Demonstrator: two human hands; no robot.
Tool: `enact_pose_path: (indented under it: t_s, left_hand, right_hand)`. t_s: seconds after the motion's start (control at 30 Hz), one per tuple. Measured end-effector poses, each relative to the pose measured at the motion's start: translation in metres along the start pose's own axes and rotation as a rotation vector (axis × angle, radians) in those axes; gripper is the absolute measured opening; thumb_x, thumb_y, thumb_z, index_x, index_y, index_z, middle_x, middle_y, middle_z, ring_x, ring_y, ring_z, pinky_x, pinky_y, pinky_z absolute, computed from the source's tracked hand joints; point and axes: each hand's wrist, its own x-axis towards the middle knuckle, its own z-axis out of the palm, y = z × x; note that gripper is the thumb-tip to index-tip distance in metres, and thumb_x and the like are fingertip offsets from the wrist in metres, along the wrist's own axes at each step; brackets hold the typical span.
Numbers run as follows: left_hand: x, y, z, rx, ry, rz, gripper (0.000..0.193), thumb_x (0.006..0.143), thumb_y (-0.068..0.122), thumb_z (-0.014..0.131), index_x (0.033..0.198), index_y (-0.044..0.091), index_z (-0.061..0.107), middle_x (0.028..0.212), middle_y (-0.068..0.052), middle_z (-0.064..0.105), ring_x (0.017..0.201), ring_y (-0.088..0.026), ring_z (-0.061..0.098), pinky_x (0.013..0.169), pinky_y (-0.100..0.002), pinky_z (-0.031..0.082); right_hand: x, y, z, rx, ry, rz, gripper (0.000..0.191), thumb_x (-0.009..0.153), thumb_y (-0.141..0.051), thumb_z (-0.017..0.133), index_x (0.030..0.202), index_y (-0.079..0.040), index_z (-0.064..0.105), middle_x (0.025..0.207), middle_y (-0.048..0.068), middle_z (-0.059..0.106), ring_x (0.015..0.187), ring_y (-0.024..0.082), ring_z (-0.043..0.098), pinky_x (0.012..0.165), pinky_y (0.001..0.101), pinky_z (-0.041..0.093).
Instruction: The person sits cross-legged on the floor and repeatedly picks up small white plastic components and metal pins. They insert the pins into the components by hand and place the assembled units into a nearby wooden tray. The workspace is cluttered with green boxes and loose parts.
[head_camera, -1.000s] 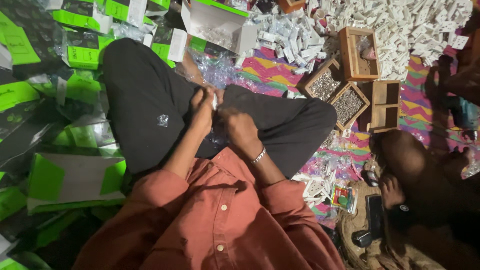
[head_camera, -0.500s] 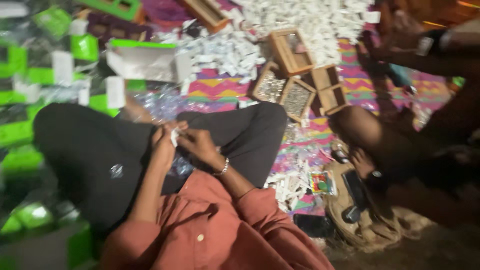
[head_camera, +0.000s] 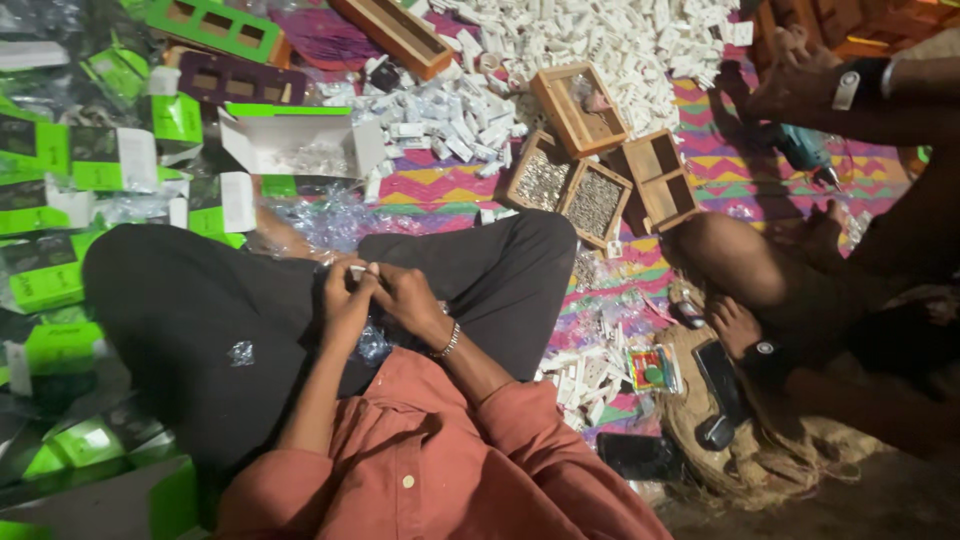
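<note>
Over the zigzag mat (head_camera: 440, 185), both hands' fingers (head_camera: 352, 283) pinch one small white part (head_camera: 357, 271) between their tips.

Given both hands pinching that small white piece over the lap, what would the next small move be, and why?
Probably a press or twist to seat it: the left hand and right hand meet on the small white piece, fingers closed around it above the black trousers. Whether it is already joined is too small to tell.

Zigzag mat (head_camera: 460, 185): pink, yellow, blue, purple. Left of it, green-and-white cartons (head_camera: 205, 205); above it, white plastic parts (head_camera: 600, 40). Below it, black trousers (head_camera: 200, 320), rust-red shirt (head_camera: 420, 470).
</note>
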Motion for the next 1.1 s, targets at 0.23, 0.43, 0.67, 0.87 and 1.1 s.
enact_pose_path:
  t_s: [0.23, 0.43, 0.67, 0.87, 1.1]
  left_hand:
    - [0.0, 0.01, 0.005, 0.208, 0.146, 0.077, 0.024, 0.096, 0.015, 0.071, 0.114, -0.001, 0.068, 0.103, -0.013, 0.073, 0.095, -0.021, 0.069, 0.088, -0.035, 0.054]
    - [-0.002, 0.007, 0.009, 0.258, 0.149, 0.195, 0.028, 0.096, 0.013, 0.069, 0.12, -0.001, 0.066, 0.115, -0.017, 0.072, 0.106, -0.029, 0.07, 0.093, -0.037, 0.054]
    - [0.005, 0.004, 0.001, -0.01, 0.14, 0.153, 0.026, 0.104, 0.015, 0.062, 0.122, -0.003, 0.067, 0.111, -0.014, 0.071, 0.103, -0.022, 0.066, 0.093, -0.034, 0.053]
    - [0.007, 0.007, 0.0, -0.33, 0.108, -0.043, 0.034, 0.101, 0.013, 0.065, 0.129, -0.005, 0.06, 0.104, -0.008, 0.069, 0.092, -0.013, 0.063, 0.084, -0.029, 0.052]
    - [0.004, 0.011, -0.001, -0.361, 0.056, -0.197, 0.033, 0.098, 0.015, 0.069, 0.124, -0.005, 0.065, 0.103, -0.011, 0.074, 0.09, -0.014, 0.069, 0.078, -0.027, 0.052]
  right_hand:
    - [0.013, -0.01, -0.012, -0.069, -0.05, -0.118, 0.019, 0.092, -0.016, 0.069, 0.098, 0.002, 0.065, 0.087, 0.027, 0.066, 0.082, 0.047, 0.065, 0.066, 0.048, 0.052]
    - [0.017, 0.008, -0.012, -0.039, -0.078, 0.094, 0.017, 0.089, -0.013, 0.07, 0.089, 0.004, 0.065, 0.072, 0.025, 0.063, 0.062, 0.035, 0.065, 0.059, 0.0435, 0.049]
    - [0.021, 0.036, -0.003, 0.381, 0.166, 0.263, 0.02, 0.099, -0.01, 0.061, 0.088, 0.004, 0.07, 0.075, 0.008, 0.071, 0.064, 0.012, 0.062, 0.055, 0.0304, 0.05]
    - [0.013, 0.021, -0.005, 0.448, -0.008, 0.117, 0.02, 0.094, -0.007, 0.07, 0.11, 0.003, 0.068, 0.086, 0.001, 0.067, 0.074, 0.006, 0.058, 0.064, 0.024, 0.048]
    - [0.013, 0.009, -0.004, 0.141, 0.033, 0.018, 0.021, 0.096, -0.012, 0.073, 0.11, 0.003, 0.075, 0.079, 0.008, 0.063, 0.071, 0.013, 0.056, 0.065, 0.0299, 0.048]
